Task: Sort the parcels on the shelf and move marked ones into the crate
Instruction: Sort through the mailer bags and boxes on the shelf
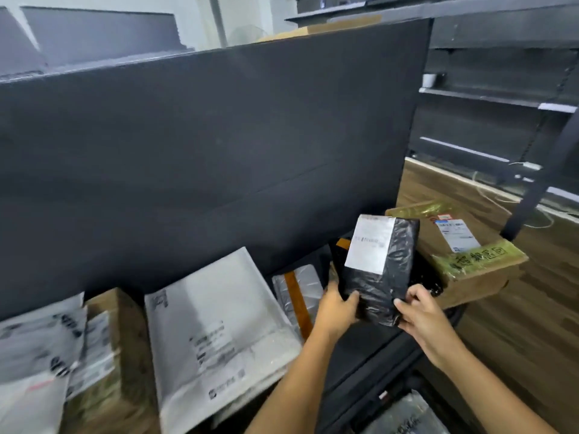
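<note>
A black plastic-wrapped parcel with a white label on its upper face is held upright over the shelf's right end. My left hand grips its lower left edge and my right hand grips its lower right corner. Behind it to the right lies a brown cardboard box with yellow-green tape and a shipping label. A large white mailer leans on the shelf at centre left. A grey parcel with an orange strip sits just left of my left hand.
A dark grey back panel rises behind the shelf. More white and grey bags and a brown box lie at the left. A grey bagged parcel shows at the bottom right, below the shelf. Wooden floor and dark racks fill the right.
</note>
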